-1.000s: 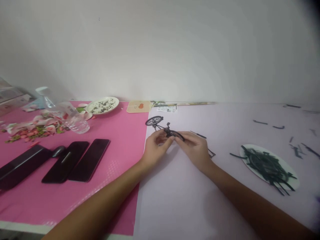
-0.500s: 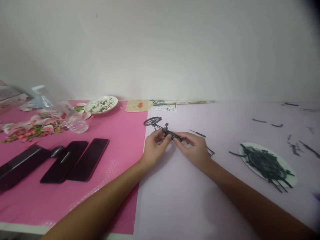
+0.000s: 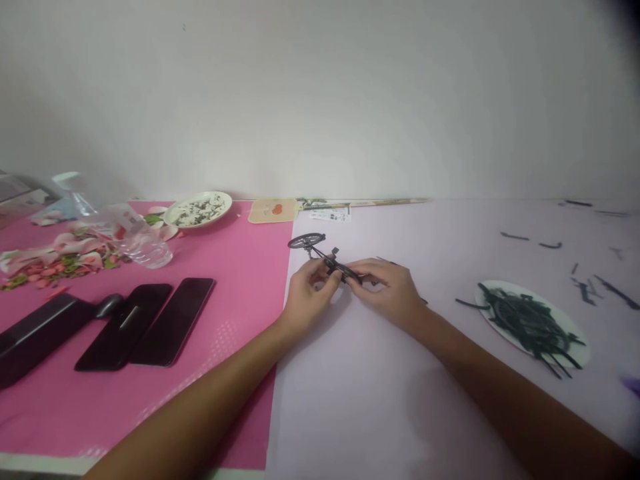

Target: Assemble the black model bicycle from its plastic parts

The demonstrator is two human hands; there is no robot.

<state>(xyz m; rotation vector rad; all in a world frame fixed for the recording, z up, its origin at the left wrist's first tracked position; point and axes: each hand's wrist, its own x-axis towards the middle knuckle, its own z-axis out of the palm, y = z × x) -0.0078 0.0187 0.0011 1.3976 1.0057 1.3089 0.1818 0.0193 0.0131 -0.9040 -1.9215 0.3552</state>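
Observation:
A small black model bicycle (image 3: 327, 257) is held between both hands above the pale sheet, its spoked wheel pointing up and to the left. My left hand (image 3: 311, 293) pinches the middle of the frame between thumb and fingers. At the other end, my right hand (image 3: 387, 287) has its thumb and fingers closed on the bicycle's lower right part. The fingers partly hide that end. Behind my right hand, a thin dark piece lies mostly covered.
On the right, a white plate (image 3: 583, 353) holds tangled black parts, with loose black pieces (image 3: 583, 291) beyond it. Left are two phones (image 3: 173, 321), a black case (image 3: 43, 333), a bottle (image 3: 145, 247), petals and a dish (image 3: 227, 203). A fly swatter (image 3: 273, 211) lies by the wall.
The view has shifted slightly. My right hand has moved a little to the right and now covers more of the thin dark pieces behind it. Both hands still hold the bicycle.

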